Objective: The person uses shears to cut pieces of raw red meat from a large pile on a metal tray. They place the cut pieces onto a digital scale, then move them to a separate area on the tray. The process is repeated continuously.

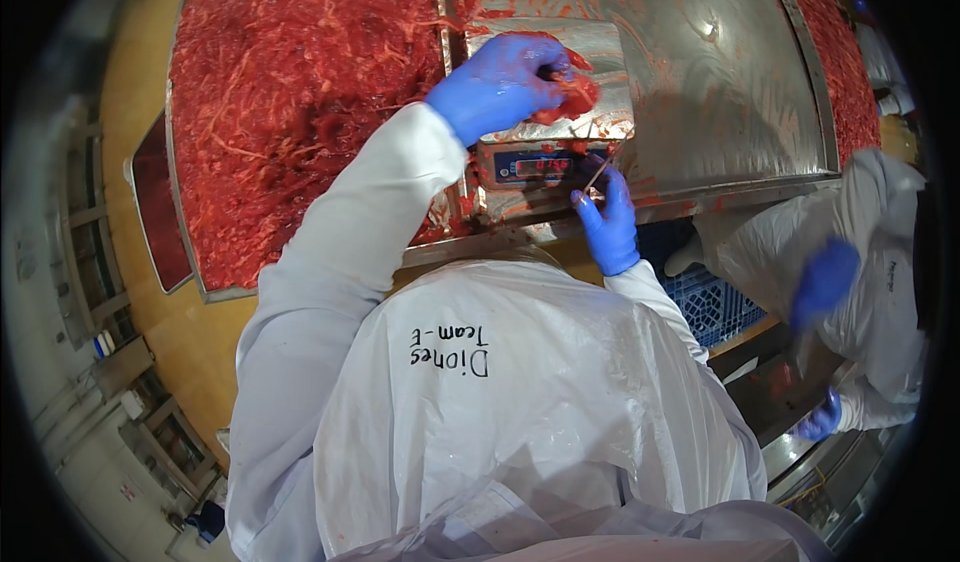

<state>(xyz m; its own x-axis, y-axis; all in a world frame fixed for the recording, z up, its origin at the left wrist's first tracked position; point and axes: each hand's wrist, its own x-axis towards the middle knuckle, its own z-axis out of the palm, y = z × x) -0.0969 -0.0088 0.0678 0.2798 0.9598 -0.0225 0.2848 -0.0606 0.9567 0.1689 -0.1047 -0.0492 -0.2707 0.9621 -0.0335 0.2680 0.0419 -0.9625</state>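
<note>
My left hand (497, 87), in a blue glove, is closed on a piece of raw red meat (570, 100) above the steel plate of a scale (612, 74). Just in front of the scale, my right hand (610, 224), also gloved in blue, pinches a thin stick (597, 174) that looks like a skewer. The stick points up toward the meat; whether it enters the meat I cannot tell. Beneath my left wrist sits the scale's lit display (540, 168), its digits glowing red. A large tray heaped with raw meat strips (310, 92) lies left of the scale.
A meat-smeared steel surface (730, 92) extends right of the scale, with more raw meat (835, 62) beyond its edge. A blue plastic crate (712, 307) is below the table edge. At right, a co-worker in white (885, 262) has a blurred blue-gloved hand (825, 282) near a knife-like blade.
</note>
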